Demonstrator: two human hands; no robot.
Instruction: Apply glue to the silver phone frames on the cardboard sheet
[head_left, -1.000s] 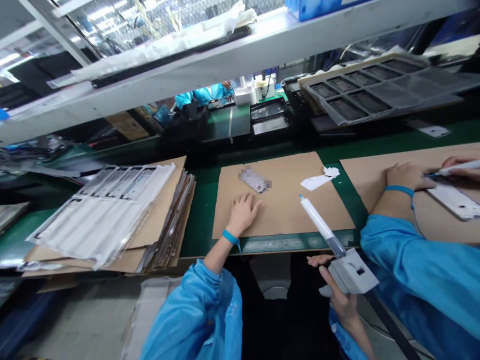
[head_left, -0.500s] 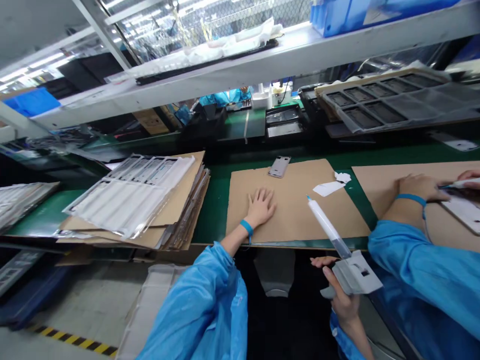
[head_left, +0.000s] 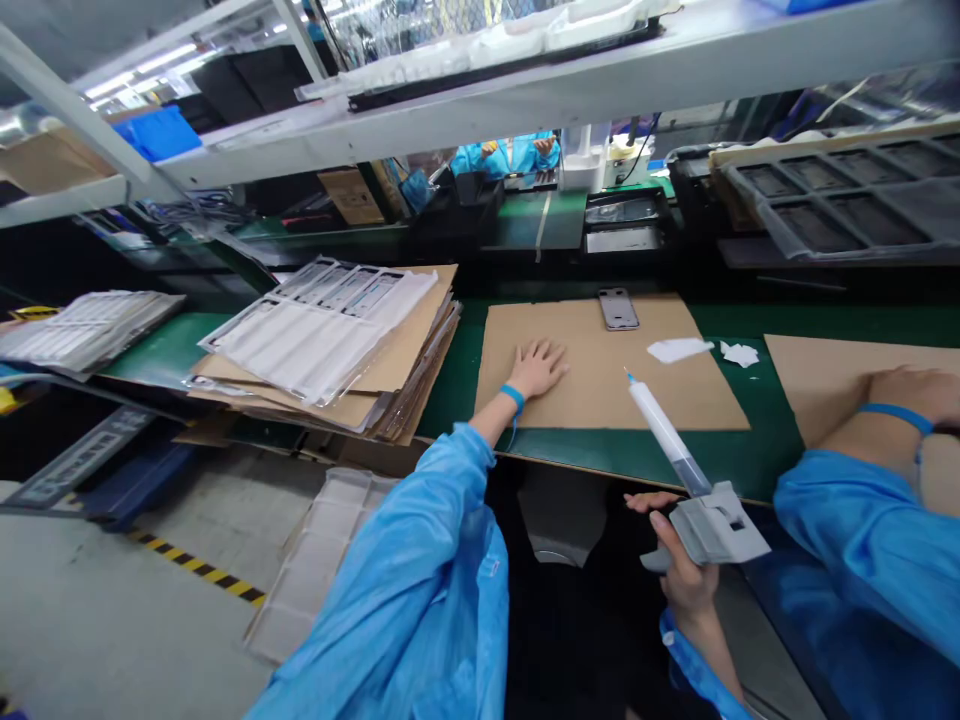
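My left hand (head_left: pixel 537 368) lies flat, fingers spread, on a brown cardboard sheet (head_left: pixel 600 390) that covers the green belt (head_left: pixel 660 455). It holds nothing. A grey phone back cover (head_left: pixel 618 308) lies at the sheet's far edge, well beyond my fingers. My right hand (head_left: pixel 681 572) is below the table edge and grips a grey dispensing gun (head_left: pixel 712 525). Its white syringe (head_left: pixel 660 430) points up and left over the sheet's near right corner.
A stack of cardboard and bagged white trays (head_left: pixel 330 330) sits left of my sheet. White paper scraps (head_left: pixel 679 349) lie to the right. A co-worker's blue sleeve (head_left: pixel 870 540) and hand (head_left: pixel 911 395) rest on a second cardboard sheet (head_left: pixel 825 375). Dark trays (head_left: pixel 832 205) stand at back right.
The view has swung left. The phone cover, which was near my left hand's fingers, now lies at the sheet's far edge. My right hand still holds the gun.
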